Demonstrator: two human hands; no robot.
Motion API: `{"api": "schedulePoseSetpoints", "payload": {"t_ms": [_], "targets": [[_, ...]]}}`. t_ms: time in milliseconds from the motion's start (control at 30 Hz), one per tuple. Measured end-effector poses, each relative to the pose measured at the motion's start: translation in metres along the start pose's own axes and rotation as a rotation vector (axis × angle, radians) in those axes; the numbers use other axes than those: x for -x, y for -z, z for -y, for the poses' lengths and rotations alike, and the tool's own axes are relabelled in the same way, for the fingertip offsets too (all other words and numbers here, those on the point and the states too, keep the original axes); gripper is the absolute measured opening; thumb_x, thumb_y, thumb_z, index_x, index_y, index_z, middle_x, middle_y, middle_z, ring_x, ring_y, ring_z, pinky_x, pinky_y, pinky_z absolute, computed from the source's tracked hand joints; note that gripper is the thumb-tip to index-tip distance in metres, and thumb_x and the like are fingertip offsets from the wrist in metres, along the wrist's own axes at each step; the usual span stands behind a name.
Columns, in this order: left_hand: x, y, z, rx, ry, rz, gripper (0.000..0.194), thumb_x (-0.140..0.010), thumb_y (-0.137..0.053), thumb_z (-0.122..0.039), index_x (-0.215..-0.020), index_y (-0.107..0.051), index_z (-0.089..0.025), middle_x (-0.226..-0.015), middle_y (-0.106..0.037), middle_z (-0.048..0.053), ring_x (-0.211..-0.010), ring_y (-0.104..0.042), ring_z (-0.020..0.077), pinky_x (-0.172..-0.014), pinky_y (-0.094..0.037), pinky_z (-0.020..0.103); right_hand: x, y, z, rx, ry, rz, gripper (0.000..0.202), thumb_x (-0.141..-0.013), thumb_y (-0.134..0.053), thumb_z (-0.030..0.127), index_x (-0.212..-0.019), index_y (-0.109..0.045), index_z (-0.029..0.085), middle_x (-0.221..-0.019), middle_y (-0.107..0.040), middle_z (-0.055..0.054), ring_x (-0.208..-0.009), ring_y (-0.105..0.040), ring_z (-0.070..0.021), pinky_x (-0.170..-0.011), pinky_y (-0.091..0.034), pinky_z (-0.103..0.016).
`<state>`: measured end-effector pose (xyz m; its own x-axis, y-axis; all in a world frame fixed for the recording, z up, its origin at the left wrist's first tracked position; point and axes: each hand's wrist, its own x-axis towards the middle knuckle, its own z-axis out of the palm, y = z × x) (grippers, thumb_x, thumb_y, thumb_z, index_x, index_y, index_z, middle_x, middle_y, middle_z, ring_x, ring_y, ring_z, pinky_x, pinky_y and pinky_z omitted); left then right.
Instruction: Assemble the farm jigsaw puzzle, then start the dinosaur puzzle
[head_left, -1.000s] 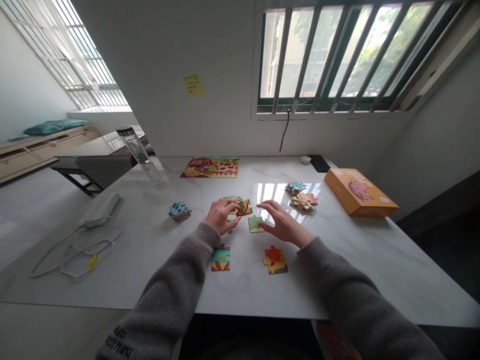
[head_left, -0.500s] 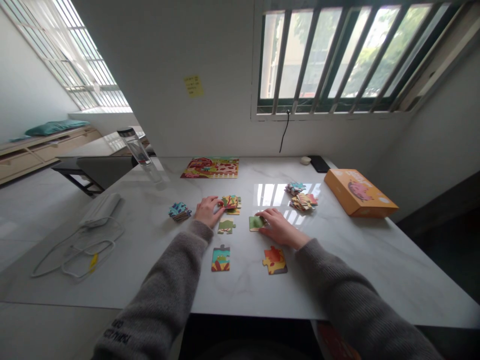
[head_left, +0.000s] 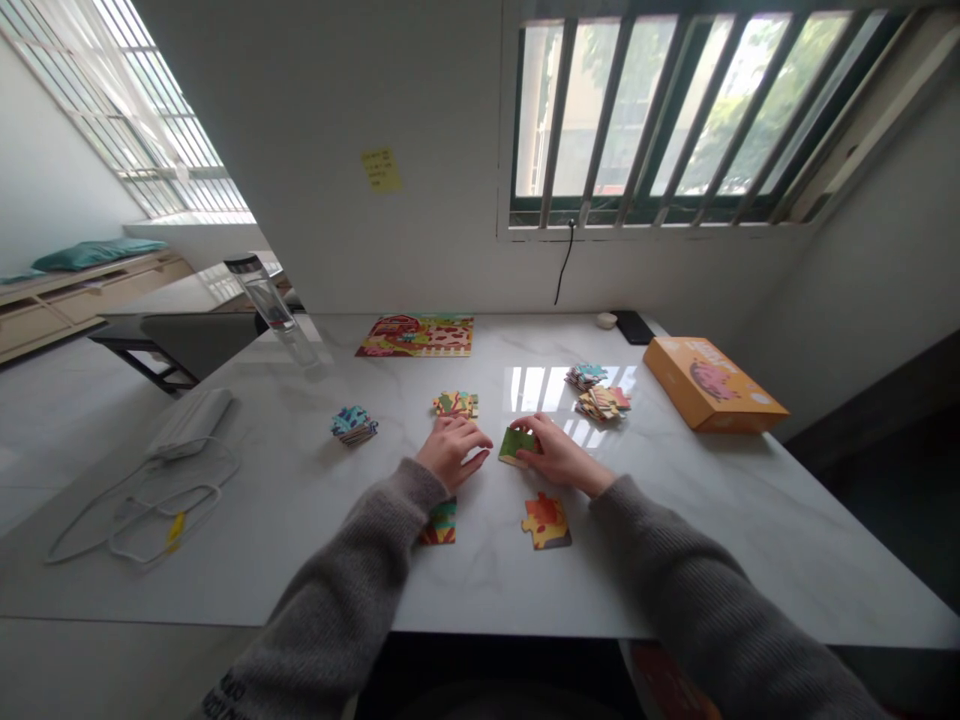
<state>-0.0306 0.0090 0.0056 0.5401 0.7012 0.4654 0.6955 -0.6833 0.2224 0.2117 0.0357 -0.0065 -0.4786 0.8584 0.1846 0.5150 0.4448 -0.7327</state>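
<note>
My right hand point(head_left: 556, 452) grips a green jigsaw piece point(head_left: 516, 446) between thumb and fingers, with one edge seemingly raised from the table. My left hand point(head_left: 453, 450) is just left of it, thumb and fingers apart, over the spot where another green piece lay; that piece is hidden now. Just beyond the left hand lies a small pile of yellow and red puzzle pieces point(head_left: 455, 403). A teal and red piece point(head_left: 444, 524) shows partly from under my left wrist. Nearer me on the right lies an orange and yellow piece point(head_left: 547, 522).
A blue stack of pieces point(head_left: 354, 425) stands at left, a yellow stack point(head_left: 602, 402) and a blue-white stack point(head_left: 585, 376) at right. Farther out are a farm picture point(head_left: 417, 336), an orange box point(head_left: 712, 385), a phone point(head_left: 634, 327), a glass bottle point(head_left: 262, 292) and a white cable point(head_left: 161, 528).
My left hand has left the red and yellow pile and moved nearer me and right, covering the loose green piece. My right hand has tilted its green piece.
</note>
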Motion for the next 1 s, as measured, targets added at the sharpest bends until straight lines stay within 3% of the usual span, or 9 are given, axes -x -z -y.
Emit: {"api": "schedulePoseSetpoints", "payload": {"t_ms": [133, 267, 367, 500, 667, 733, 867, 1000], "targets": [[0.001, -0.002, 0.002, 0.009, 0.039, -0.037, 0.011, -0.091, -0.062, -0.028, -0.099, -0.067, -0.023, -0.096, -0.072, 0.001, -0.098, -0.062, 0.0222, -0.094, -0.037, 0.040, 0.001, 0.000, 0.005, -0.201, -0.020, 0.009, 0.046, -0.086, -0.056, 0.018, -0.131, -0.053, 0.022, -0.078, -0.051, 0.004, -0.064, -0.049, -0.0124, -0.062, -0.044, -0.027], [0.000, -0.003, 0.001, 0.004, 0.035, -0.054, 0.043, -0.080, -0.076, -0.041, -0.116, -0.063, -0.023, -0.105, -0.071, 0.004, -0.105, -0.061, 0.0264, -0.095, -0.038, 0.042, 0.003, -0.002, 0.020, -0.499, -0.046, 0.012, 0.040, -0.088, -0.058, 0.030, -0.126, -0.052, 0.021, -0.085, -0.056, 0.002, -0.066, -0.057, -0.0127, -0.061, -0.048, -0.028], [0.000, -0.003, -0.001, 0.004, 0.017, -0.072, 0.053, -0.078, -0.078, -0.044, -0.122, -0.061, -0.021, -0.106, -0.070, 0.006, -0.105, -0.061, 0.0274, -0.095, -0.039, 0.043, 0.005, -0.005, 0.031, -0.636, -0.074, -0.017, 0.033, -0.086, -0.064, 0.036, -0.113, -0.052, 0.021, -0.092, -0.060, -0.001, -0.074, -0.064, -0.0149, -0.070, -0.054, -0.033], [-0.001, -0.004, 0.000, 0.016, -0.003, -0.119, 0.041, -0.086, -0.071, -0.037, -0.123, -0.062, -0.021, -0.108, -0.069, 0.007, -0.104, -0.061, 0.0258, -0.095, -0.041, 0.041, 0.005, -0.011, 0.034, -0.714, -0.106, -0.047, 0.036, -0.082, -0.071, 0.043, -0.102, -0.049, 0.022, -0.090, -0.063, 0.000, -0.074, -0.066, -0.0161, -0.069, -0.055, -0.034], [-0.001, -0.002, -0.001, 0.029, -0.001, -0.215, 0.022, -0.093, -0.059, -0.026, -0.113, -0.067, -0.022, -0.103, -0.070, 0.006, -0.102, -0.062, 0.0232, -0.093, -0.043, 0.040, 0.001, -0.016, 0.025, -0.669, -0.136, -0.207, 0.038, -0.077, -0.074, 0.047, -0.084, -0.046, 0.022, -0.068, -0.056, 0.006, -0.058, -0.054, -0.0113, -0.055, -0.045, -0.026], [-0.001, -0.002, -0.003, 0.048, 0.009, -0.228, 0.022, -0.092, -0.062, -0.030, -0.111, -0.067, -0.022, -0.105, -0.070, 0.006, -0.104, -0.061, 0.0234, -0.095, -0.043, 0.040, 0.001, -0.016, 0.024, -0.712, -0.145, -0.198, 0.038, -0.077, -0.074, 0.046, -0.089, -0.048, 0.022, -0.066, -0.055, 0.007, -0.056, -0.053, -0.0110, -0.054, -0.044, -0.026], [-0.001, -0.003, -0.007, 0.063, 0.005, -0.159, 0.050, -0.078, -0.077, -0.048, -0.119, -0.064, -0.023, -0.114, -0.066, 0.009, -0.109, -0.058, 0.0279, -0.102, -0.041, 0.046, 0.004, -0.018, 0.032, -0.770, -0.135, -0.185, 0.048, -0.079, -0.072, 0.042, -0.116, -0.050, 0.022, -0.069, -0.054, 0.008, -0.057, -0.057, -0.0121, -0.057, -0.048, -0.028], [0.000, -0.003, -0.009, 0.046, 0.012, -0.140, 0.051, -0.075, -0.079, -0.043, -0.120, -0.065, -0.023, -0.115, -0.064, 0.010, -0.109, -0.055, 0.0293, -0.104, -0.041, 0.048, 0.006, -0.023, 0.037, -0.752, -0.118, -0.173, 0.051, -0.083, -0.069, 0.042, -0.126, -0.048, 0.023, -0.074, -0.054, 0.007, -0.060, -0.061, -0.0124, -0.058, -0.051, -0.029]]}}
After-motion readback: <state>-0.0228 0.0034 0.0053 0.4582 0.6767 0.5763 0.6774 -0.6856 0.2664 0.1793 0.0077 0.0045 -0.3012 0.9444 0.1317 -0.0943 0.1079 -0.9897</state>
